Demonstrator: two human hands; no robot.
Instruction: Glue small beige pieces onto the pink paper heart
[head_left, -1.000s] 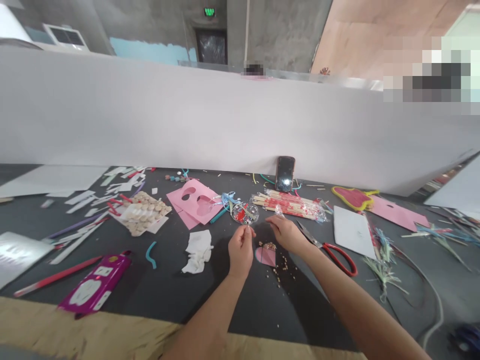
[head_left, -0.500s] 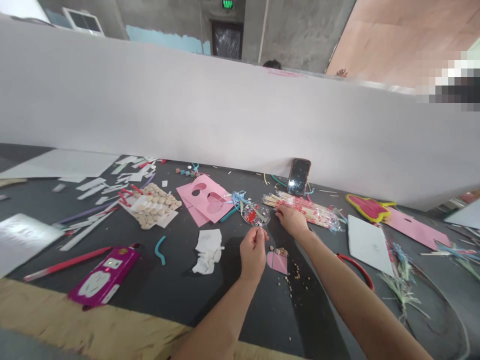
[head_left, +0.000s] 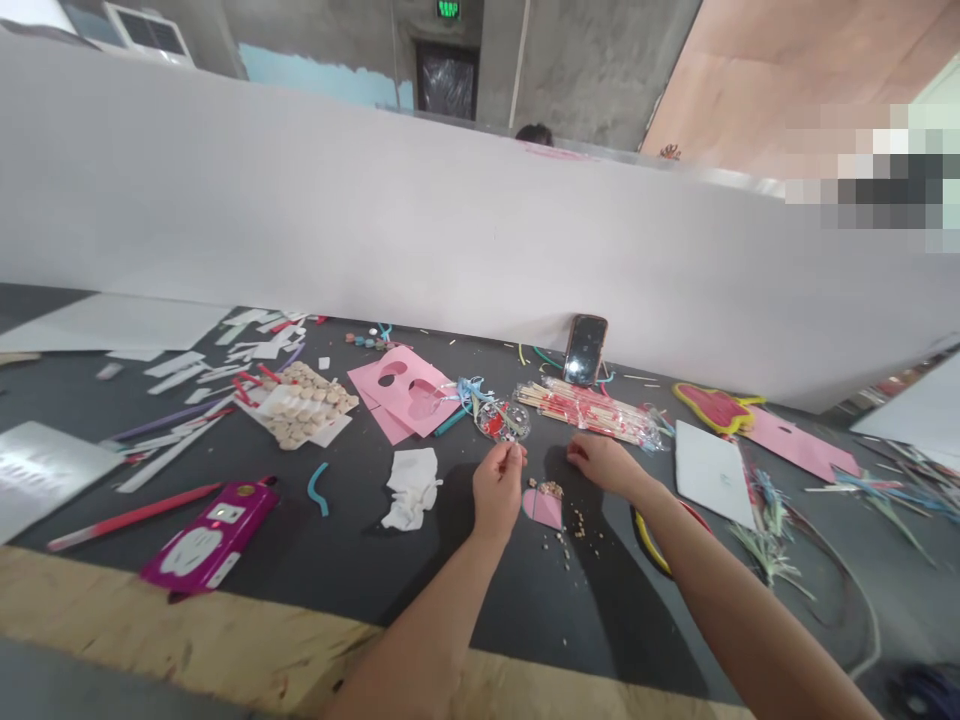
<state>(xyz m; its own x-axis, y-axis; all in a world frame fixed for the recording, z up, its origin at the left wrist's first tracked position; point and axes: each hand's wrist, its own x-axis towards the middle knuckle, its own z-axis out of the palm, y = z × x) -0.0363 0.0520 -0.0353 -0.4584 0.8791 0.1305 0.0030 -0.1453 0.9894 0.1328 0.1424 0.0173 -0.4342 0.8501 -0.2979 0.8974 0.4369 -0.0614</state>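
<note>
My left hand [head_left: 497, 490] is closed in a pinch on something thin that I cannot make out, just in front of a clear plastic packet of small beads [head_left: 501, 420]. My right hand [head_left: 604, 462] rests curled on the dark table, fingertips together, to the right of a small pink heart cut-out [head_left: 543, 507]. Tiny beads [head_left: 574, 528] lie scattered on and around the heart. A bag of wooden sticks [head_left: 592, 411] lies just beyond my right hand.
A phone [head_left: 584, 349] leans against the white partition [head_left: 420, 240]. Pink paper with heart cut-outs [head_left: 409, 392], a crumpled tissue [head_left: 411, 486], a purple case [head_left: 208, 535], wooden discs [head_left: 305, 415] and paper strips lie to the left. A white card [head_left: 712, 472] and pink sheets lie right.
My right hand has drawn back from the stick bag toward the pink heart. The left hand has kept its pinch near the bead packet. The camera shifted slightly.
</note>
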